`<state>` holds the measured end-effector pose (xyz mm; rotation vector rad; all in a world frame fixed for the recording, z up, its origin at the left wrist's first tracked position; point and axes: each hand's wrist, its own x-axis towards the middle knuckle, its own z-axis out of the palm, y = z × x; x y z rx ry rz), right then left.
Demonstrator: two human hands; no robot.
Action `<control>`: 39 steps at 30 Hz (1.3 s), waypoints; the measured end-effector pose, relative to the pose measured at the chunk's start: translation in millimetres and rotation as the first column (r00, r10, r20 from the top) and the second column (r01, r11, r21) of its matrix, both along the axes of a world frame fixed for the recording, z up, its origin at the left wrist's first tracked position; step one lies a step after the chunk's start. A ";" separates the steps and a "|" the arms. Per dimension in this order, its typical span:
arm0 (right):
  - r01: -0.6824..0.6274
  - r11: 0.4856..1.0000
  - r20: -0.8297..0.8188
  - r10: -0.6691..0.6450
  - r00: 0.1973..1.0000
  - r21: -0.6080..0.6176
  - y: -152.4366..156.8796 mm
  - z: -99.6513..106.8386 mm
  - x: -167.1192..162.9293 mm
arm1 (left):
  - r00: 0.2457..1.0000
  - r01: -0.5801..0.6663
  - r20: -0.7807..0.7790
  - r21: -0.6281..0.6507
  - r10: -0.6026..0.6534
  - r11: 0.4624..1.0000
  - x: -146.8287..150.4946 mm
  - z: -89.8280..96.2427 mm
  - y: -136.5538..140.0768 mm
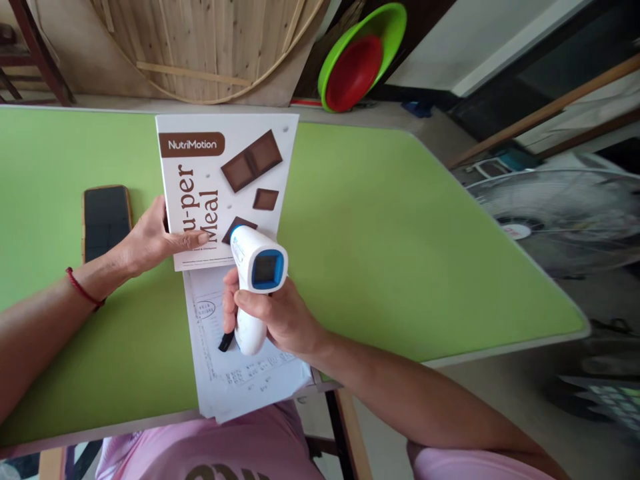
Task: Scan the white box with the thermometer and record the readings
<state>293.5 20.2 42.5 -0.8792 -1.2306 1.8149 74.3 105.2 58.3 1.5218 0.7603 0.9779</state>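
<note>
My left hand (155, 237) grips the left side of a white box (200, 193), its thumb lying across the front. Brown "NutriMotion" lettering and chocolate pieces are printed on the box. Wrapped in my right hand (280, 313) is a white infrared thermometer (250, 333) with a blue-framed dark screen facing me. It stands in front of the box's lower right part and hides that corner. Beneath both lie papers (250, 383) with handwriting, and a small black object (226, 342), perhaps a pen cap, shows beside my right fingers.
A phone (106, 220) in a tan case lies left of the box on the green table (375, 267). Beyond the far edge are a round wooden board (200, 40) and green and red basins (355, 73). A fan (565, 220) stands at the right.
</note>
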 end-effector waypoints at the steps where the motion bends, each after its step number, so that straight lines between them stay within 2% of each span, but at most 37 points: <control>1: -0.003 1.000 0.007 0.003 1.000 0.005 0.0 -0.8 0.3 | 1.000 0.005 0.000 0.006 -0.005 1.000 -0.2 -0.6 0.5; 8: -0.012 1.000 0.052 0.011 0.999 0.027 0.4 2.1 1.0 | 1.000 0.005 -0.007 0.011 -0.004 1.000 0.0 0.5 0.4; 14: -0.021 1.000 0.075 0.021 0.997 0.002 0.5 6.2 1.0 | 1.000 0.009 0.006 -0.081 -0.009 0.997 -0.1 5.6 -3.5; 18: -0.020 1.000 0.062 0.019 0.998 0.015 1.4 5.2 3.2 | 0.997 -0.034 -0.069 -0.144 0.024 0.989 -3.3 9.5 -2.6; 23: -0.001 0.997 0.117 -0.008 0.993 0.077 2.1 7.6 8.3 | 0.975 0.043 -0.210 -0.115 -0.067 0.992 -7.1 18.9 -0.5; 27: 0.059 0.978 0.146 -0.089 0.985 0.199 2.2 13.8 14.7 | 0.968 -0.005 -0.249 -0.086 -0.016 0.996 -9.5 16.7 1.6; 32: 0.202 0.929 0.169 -0.263 0.950 0.309 5.7 18.7 22.9 | 0.947 -0.110 -0.311 -0.092 0.077 0.990 -11.2 8.7 3.6; 35: 0.251 0.900 0.130 -0.313 0.941 0.356 8.4 18.6 24.5 | 0.969 -0.110 -0.231 -0.087 0.087 0.990 -9.0 10.2 1.6; 39: 0.291 0.891 0.143 -0.358 0.923 0.350 14.0 19.2 29.1 | 0.983 -0.138 -0.124 0.001 0.137 0.990 -7.9 15.0 -2.4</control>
